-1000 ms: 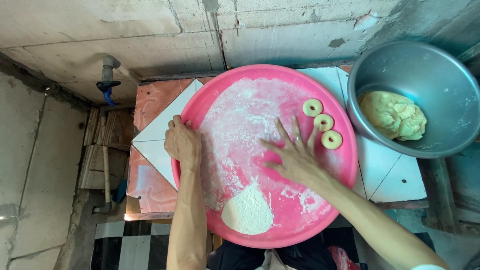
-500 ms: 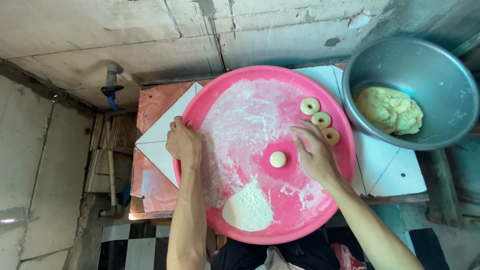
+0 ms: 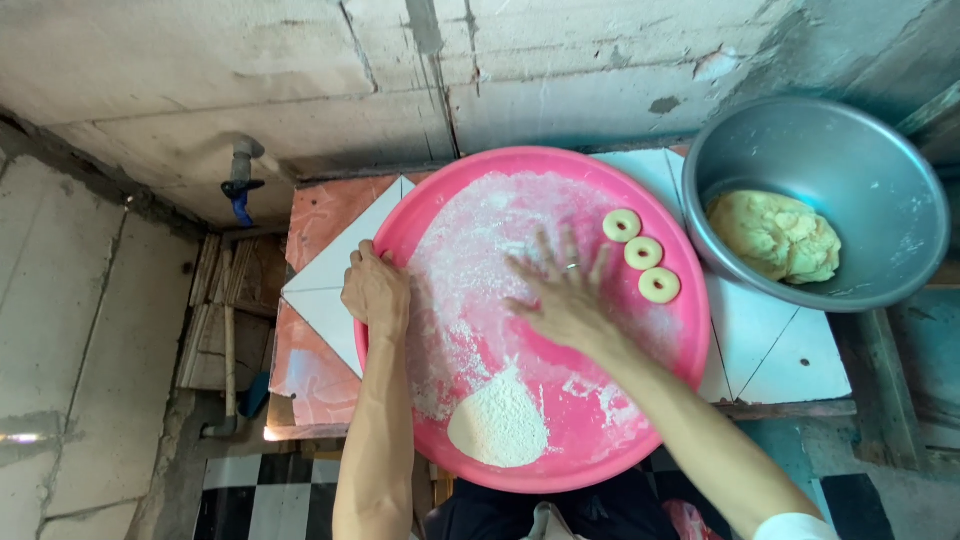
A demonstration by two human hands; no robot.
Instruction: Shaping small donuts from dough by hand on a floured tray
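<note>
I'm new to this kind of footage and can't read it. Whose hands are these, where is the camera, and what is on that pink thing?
There is no machine: a person works with bare hands, filmed from a camera on their head looking down. The left hand grips the rim of a round pink tray dusted with flour. The right hand lies flat, fingers spread, on the floured middle. Three dough rings sit near the far right edge, a flour heap at the near edge. Beside the tray a metal bowl holds a dough lump.

- The right hand (image 3: 562, 290) is motion-blurred; whatever lies under its palm is hidden.
- The tray (image 3: 690, 330) has its near rim partly covered by both forearms.
- The left hand (image 3: 376, 292) hides its own fingertips at the tray's edge.
</note>
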